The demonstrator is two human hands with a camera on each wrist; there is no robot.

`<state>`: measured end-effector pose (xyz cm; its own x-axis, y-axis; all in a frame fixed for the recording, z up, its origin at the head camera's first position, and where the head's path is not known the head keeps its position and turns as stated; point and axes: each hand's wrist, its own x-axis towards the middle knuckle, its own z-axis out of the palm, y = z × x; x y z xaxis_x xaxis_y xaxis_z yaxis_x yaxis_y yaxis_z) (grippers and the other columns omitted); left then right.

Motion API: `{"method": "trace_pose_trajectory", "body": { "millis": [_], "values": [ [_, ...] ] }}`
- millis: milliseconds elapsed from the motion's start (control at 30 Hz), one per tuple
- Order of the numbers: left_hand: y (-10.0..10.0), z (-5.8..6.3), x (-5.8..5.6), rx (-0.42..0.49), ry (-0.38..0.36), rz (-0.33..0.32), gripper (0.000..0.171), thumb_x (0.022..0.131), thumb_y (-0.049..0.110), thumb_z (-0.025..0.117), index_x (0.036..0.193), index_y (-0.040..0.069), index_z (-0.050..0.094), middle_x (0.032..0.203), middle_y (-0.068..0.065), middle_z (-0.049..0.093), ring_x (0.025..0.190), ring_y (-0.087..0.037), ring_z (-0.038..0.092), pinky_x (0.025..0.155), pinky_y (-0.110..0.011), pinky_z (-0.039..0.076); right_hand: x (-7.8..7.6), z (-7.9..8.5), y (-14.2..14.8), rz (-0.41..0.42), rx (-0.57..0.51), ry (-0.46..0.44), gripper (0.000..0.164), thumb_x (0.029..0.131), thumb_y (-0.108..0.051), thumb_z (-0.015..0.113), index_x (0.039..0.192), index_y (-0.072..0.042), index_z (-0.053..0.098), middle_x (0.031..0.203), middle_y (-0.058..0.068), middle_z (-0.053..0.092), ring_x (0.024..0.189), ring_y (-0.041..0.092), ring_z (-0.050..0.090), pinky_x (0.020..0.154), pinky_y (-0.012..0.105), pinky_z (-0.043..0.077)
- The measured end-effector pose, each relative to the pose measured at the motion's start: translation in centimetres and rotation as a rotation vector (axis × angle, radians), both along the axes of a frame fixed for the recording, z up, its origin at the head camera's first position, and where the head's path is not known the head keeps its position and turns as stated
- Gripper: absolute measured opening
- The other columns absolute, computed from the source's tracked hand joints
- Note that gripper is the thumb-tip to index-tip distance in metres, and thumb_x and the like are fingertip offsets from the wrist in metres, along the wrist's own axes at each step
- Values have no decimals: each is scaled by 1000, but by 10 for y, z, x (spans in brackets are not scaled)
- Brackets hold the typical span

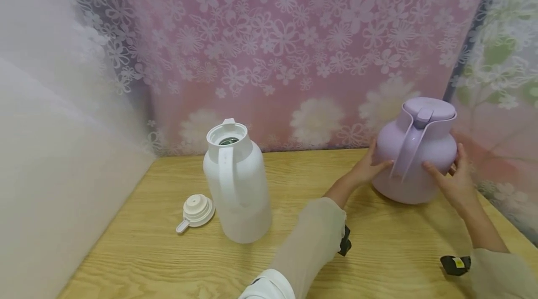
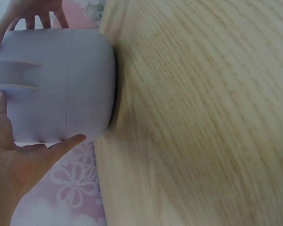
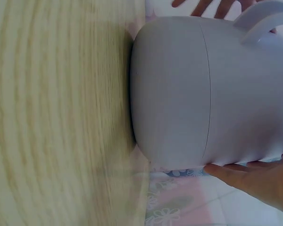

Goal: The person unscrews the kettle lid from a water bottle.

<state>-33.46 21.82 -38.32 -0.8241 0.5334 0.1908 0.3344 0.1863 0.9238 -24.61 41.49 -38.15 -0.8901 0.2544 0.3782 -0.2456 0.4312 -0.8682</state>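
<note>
Both forearms, in beige sleeves (image 1: pixel 308 238), extend forward to the right part of the table (image 1: pixel 168 261); the left hand (image 1: pixel 370 166) and the right hand (image 1: pixel 454 182) sit on opposite sides of the lilac jug (image 1: pixel 435 149), thumbs on the handle side, fingers spread and bent round the body; both hands grip the jug between them. The jug has a smooth, rounded body with a fine horizontal seam, a curved handle and a fitted top; it is near the far right edge of the table, its base at the wood-grain surface; whether the base bears fully cannot be told. Well to the left stands a glossy white jug (image 1: pixel 245 187), upright, mouth uncovered; its stepped, round white stopper (image 1: pixel 196 208) lies just beside it; floral-patterned fabric (image 1: pixel 277 56) forms the background.
</note>
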Motion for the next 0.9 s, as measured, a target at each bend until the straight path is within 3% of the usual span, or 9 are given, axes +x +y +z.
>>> {"method": "trace_pose_trajectory", "body": {
  "millis": [200,400,500,667,900],
  "values": [
    [2,-4,1,-4,-47,2,80,90,33,59,147,34,4,149,2,17,130,-17,25,101,-30,27,2,-1,2,-27,36,-26,88,91,-20,56,145,-28,-12,150,19,-3,128,50,10,103,55,14],
    [6,-7,5,92,-100,34,79,89,28,62,148,29,11,148,5,22,130,-14,25,101,-26,24,5,-2,1,-93,48,-6,85,89,-19,60,148,-28,0,150,19,9,129,45,19,104,50,19],
    [4,-8,6,124,-98,42,79,88,25,63,148,26,12,148,3,23,131,-13,24,101,-26,24,4,-1,-2,-88,44,-9,85,89,-19,61,148,-28,0,150,19,9,128,46,20,103,51,20],
    [-3,-5,9,99,-77,39,79,89,28,62,148,30,9,148,3,22,131,-16,25,102,-30,27,6,1,-6,-67,45,-48,86,90,-22,59,147,-31,-4,150,19,4,127,50,18,100,54,23],
    [-10,-7,18,87,-88,70,78,89,31,62,148,29,12,148,3,25,131,-18,26,103,-31,26,12,-1,-8,-50,68,-74,87,90,-22,59,145,-36,-7,151,17,4,125,51,21,97,43,34]
  ]
}}
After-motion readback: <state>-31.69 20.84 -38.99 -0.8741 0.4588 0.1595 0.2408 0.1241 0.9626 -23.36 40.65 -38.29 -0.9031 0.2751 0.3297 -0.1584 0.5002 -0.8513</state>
